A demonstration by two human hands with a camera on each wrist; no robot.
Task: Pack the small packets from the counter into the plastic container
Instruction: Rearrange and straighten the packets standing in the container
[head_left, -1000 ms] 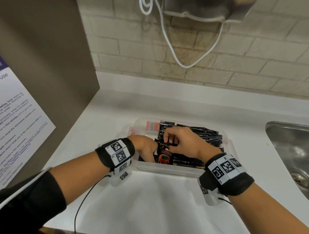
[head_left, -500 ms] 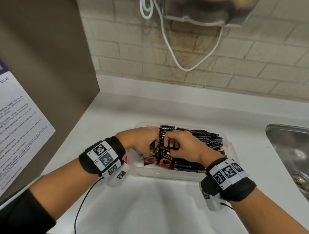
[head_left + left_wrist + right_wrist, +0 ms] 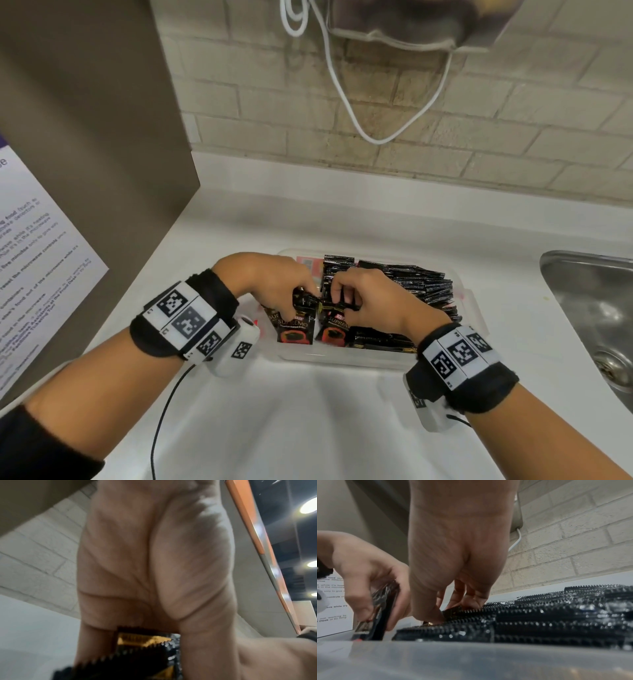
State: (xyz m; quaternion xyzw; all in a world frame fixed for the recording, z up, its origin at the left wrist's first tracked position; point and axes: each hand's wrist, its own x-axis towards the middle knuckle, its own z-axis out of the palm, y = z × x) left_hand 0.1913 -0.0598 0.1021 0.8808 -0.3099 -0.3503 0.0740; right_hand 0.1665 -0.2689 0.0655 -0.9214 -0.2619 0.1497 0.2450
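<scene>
Head view: clear plastic container (image 3: 346,359), rectangular w/ rounded corners, sits on white smooth counter (image 3: 308,428) near its back edge, between brown panel (image 3: 85,120) at counter's left edge & steel sink (image 3: 589,308) at right edge. Container is packed w/ glossy black foil packets (image 3: 421,284), flat, w/ serrated ends, stacked on edge in rows; too many & too tight to count. 2 packets stand face-up at container's front-left corner, showing "SUPREMO" print & an orange cup picture: left packet (image 3: 295,329), right packet (image 3: 334,330). Pink label (image 3: 308,265) shows at back-left corner.

Left hand (image 3: 270,281) is over container's left end, fingers curled, pinching top of left packet; left wrist view shows a serrated black/gold packet top (image 3: 145,639) between thumb & fingers. Right hand (image 3: 370,301) is beside it, nearly touching, fingers curled down, pinching packet tops in the row; right wrist view shows thumb & fingertips (image 3: 426,609) pressed into serrated edges of the stack (image 3: 539,618), frosted container wall (image 3: 471,660) in front blocking the lower part.

2 black wristbands w/ square b/w markers, 1 per wrist; thin black cable (image 3: 164,404) runs from the left one. White cord (image 3: 342,89) hangs in a loop on beige brick wall (image 3: 513,120). Printed notice (image 3: 30,246) on the panel. Hands hide the packets right under them
</scene>
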